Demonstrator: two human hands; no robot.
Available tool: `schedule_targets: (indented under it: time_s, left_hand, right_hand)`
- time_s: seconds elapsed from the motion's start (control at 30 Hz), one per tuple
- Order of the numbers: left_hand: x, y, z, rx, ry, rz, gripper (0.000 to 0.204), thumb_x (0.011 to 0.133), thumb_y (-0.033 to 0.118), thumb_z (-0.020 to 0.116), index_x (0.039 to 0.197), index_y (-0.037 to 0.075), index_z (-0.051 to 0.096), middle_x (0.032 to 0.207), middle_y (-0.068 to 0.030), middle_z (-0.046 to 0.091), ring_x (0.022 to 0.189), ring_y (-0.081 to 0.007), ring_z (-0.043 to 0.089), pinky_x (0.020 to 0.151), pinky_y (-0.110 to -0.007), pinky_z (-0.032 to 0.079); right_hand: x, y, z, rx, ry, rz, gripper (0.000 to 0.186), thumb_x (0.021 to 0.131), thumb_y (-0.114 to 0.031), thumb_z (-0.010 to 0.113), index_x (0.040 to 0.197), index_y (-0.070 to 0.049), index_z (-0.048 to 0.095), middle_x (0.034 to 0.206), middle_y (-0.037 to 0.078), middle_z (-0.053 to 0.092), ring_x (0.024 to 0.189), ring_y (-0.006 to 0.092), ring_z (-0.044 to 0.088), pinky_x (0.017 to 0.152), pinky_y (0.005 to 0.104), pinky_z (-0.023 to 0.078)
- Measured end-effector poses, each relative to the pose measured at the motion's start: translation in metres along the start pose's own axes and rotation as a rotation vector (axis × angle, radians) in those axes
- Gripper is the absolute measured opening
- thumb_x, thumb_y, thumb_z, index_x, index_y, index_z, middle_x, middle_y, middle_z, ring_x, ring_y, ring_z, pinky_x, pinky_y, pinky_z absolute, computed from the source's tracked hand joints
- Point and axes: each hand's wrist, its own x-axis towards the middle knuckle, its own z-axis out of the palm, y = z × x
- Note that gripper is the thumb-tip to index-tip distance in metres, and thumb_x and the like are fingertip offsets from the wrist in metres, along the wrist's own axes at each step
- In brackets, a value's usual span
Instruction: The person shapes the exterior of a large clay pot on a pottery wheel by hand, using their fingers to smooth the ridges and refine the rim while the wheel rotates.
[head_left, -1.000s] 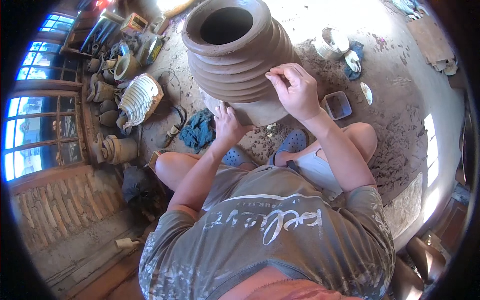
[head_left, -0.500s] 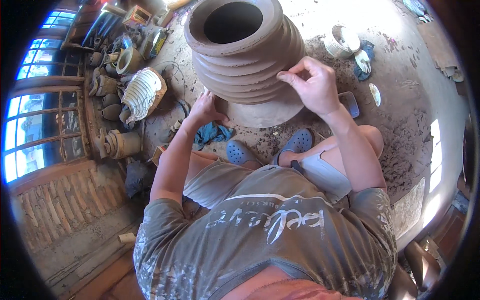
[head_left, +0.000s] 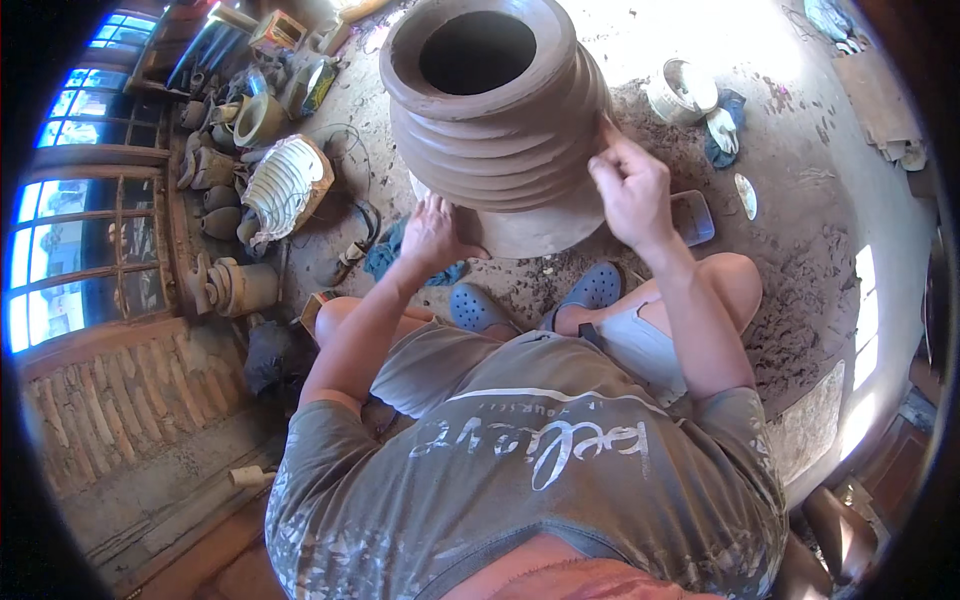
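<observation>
A large, wet-looking clay pot (head_left: 490, 150) with a thick rim, a dark open mouth and rounded ridges around its body stands upright in front of me. Under it lies a round, pale turntable disc (head_left: 530, 235). My left hand (head_left: 432, 240) rests at the disc's near-left edge, thumb spread away from the fingers. At the pot's right side is my right hand (head_left: 633, 190), its fingers curled and pinched together, fingertips against or close to the ridged wall. Whatever they may hold is hidden.
A blue cloth (head_left: 385, 262) lies beside my left hand. To the right are a plastic tub (head_left: 692, 216), a bucket (head_left: 683, 92) and a pale glove (head_left: 723, 130). A ribbed white mould (head_left: 288, 188) and several pots line the left. My clogs (head_left: 480, 306) are close in front.
My right hand has moved from the pot's front-right ridges around to its right side. My left hand has shifted right along the disc's edge. The pot appears slightly further right.
</observation>
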Motion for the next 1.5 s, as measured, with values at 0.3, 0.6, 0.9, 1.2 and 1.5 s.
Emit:
schedule_targets:
  time_s: [0.3, 0.6, 0.9, 1.2, 1.5]
  left_hand:
    - [-0.001, 0.109, 0.062, 0.021, 0.058, -0.234, 0.101, 0.086, 0.073, 0.068, 0.139, -0.011, 0.051, 0.150, -0.0473, 0.039, 0.137, -0.0690, 0.043, 0.111, -0.066, 0.044]
    - [0.002, 0.132, 0.052, -0.067, 0.038, -0.207, 0.102, 0.084, 0.074, 0.070, 0.143, -0.007, 0.049, 0.143, -0.0567, 0.039, 0.126, -0.0716, 0.051, 0.106, -0.067, 0.048]
    - [0.014, 0.128, 0.074, 0.066, 0.001, -0.138, 0.075, 0.096, 0.046, 0.067, 0.148, -0.004, 0.047, 0.142, -0.0594, 0.037, 0.128, -0.0718, 0.049, 0.104, -0.068, 0.049]
    - [-0.024, 0.077, 0.024, -0.645, 0.032, -0.022, 0.043, 0.113, 0.037, 0.048, 0.117, -0.003, 0.062, 0.096, -0.0180, 0.077, 0.091, -0.0337, 0.076, 0.085, -0.044, 0.058]
    - [-0.055, 0.092, 0.045, -1.654, -0.313, 0.050, 0.050, 0.113, 0.051, 0.046, 0.118, 0.005, 0.066, 0.087, -0.0009, 0.067, 0.084, -0.0106, 0.062, 0.079, -0.027, 0.050]
  right_hand:
    - [-0.055, -0.026, 0.049, -0.135, 0.050, -0.196, 0.069, 0.087, -0.002, 0.065, 0.155, 0.000, 0.050, 0.078, 0.014, 0.067, 0.065, 0.0334, 0.067, 0.063, 0.0429, 0.057]
    - [-0.015, -0.012, 0.005, 0.076, 0.032, 0.121, 0.050, 0.090, -0.005, 0.069, 0.140, -0.001, 0.066, 0.088, 0.012, 0.078, 0.066, 0.0163, 0.071, 0.063, 0.0326, 0.057]
    - [-0.059, -0.031, 0.040, -0.282, -0.039, -0.243, 0.064, 0.086, -0.009, 0.068, 0.150, -0.008, 0.059, 0.080, 0.013, 0.068, 0.064, 0.0337, 0.067, 0.061, 0.0462, 0.057]
    - [-0.086, -0.011, 0.036, -0.245, -0.174, -0.283, 0.026, 0.094, -0.018, 0.070, 0.116, -0.005, 0.076, 0.096, 0.011, 0.070, 0.094, 0.0314, 0.071, 0.078, 0.0423, 0.059]
    - [-0.112, 0.001, 0.035, -0.171, -0.374, -0.370, 0.017, 0.095, -0.012, 0.067, 0.104, 0.001, 0.074, 0.101, 0.015, 0.072, 0.099, 0.0343, 0.068, 0.086, 0.0441, 0.057]
